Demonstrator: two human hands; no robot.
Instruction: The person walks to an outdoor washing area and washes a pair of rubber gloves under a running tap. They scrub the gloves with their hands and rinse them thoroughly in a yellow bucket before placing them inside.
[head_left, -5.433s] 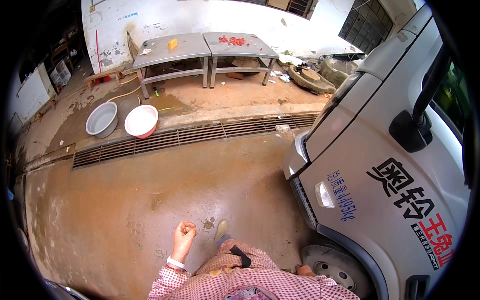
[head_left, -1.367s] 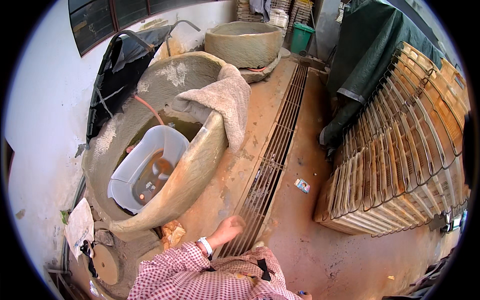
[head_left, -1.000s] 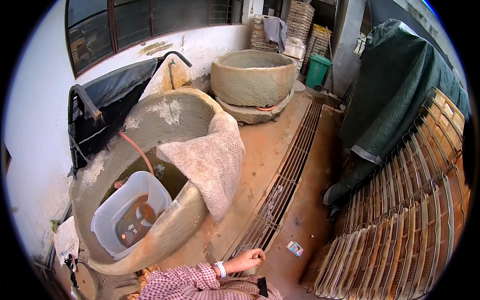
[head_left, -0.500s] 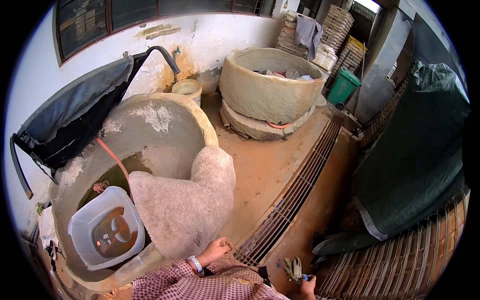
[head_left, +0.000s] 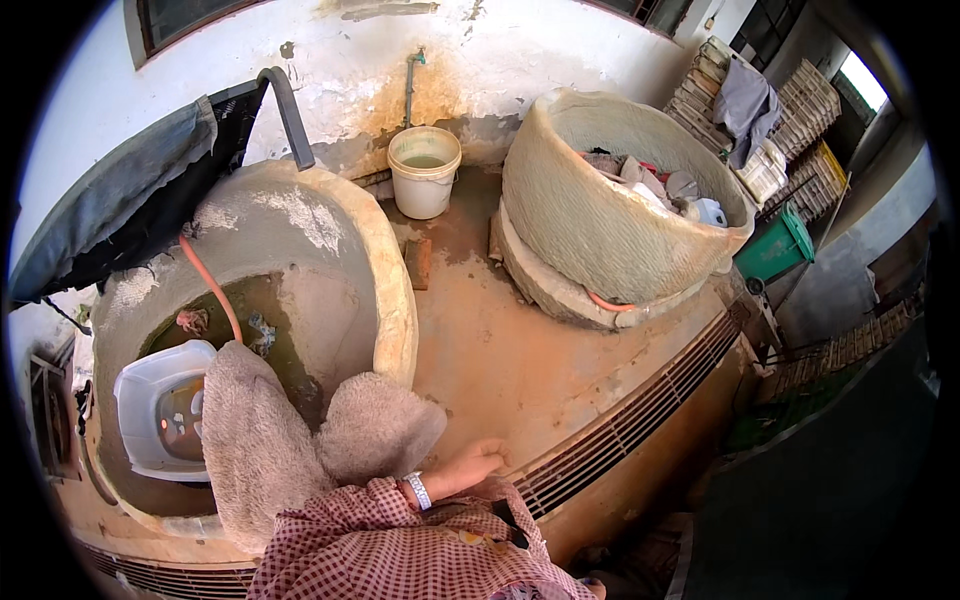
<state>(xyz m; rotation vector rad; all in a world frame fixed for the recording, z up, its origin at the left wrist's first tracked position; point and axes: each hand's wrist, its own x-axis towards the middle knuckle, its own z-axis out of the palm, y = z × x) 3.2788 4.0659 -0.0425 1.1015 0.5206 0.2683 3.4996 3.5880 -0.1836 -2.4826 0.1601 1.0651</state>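
My left hand [head_left: 468, 467], with a silver watch on the wrist, is in front of my checked sleeve [head_left: 350, 530]. Its loosely bent fingers point right over the wet floor, and nothing shows in them. Close by on the left, a fluffy pinkish-grey mat [head_left: 262, 440] drapes over the rim of a round stone tub [head_left: 395, 290]. Inside the tub, a clear plastic basin [head_left: 150, 420] holds a little brownish water, near a pink-orange hose [head_left: 212, 285]. Only a sliver of my right hand [head_left: 597, 588] shows at the lower edge; its fingers are hidden.
A second stone tub [head_left: 600, 235] with cloths inside stands beyond, with a white bucket [head_left: 422, 190] of water by the wall. A slatted drain grate [head_left: 640, 410] crosses the floor. Stacked crates [head_left: 800, 110], a green bin [head_left: 775, 245] and a dark sheet [head_left: 820, 480] are on the right.
My view has shifted and tilted, so the far tub and bucket show more fully. My right hand, earlier seen with a glove and something blue, has nearly left the picture.
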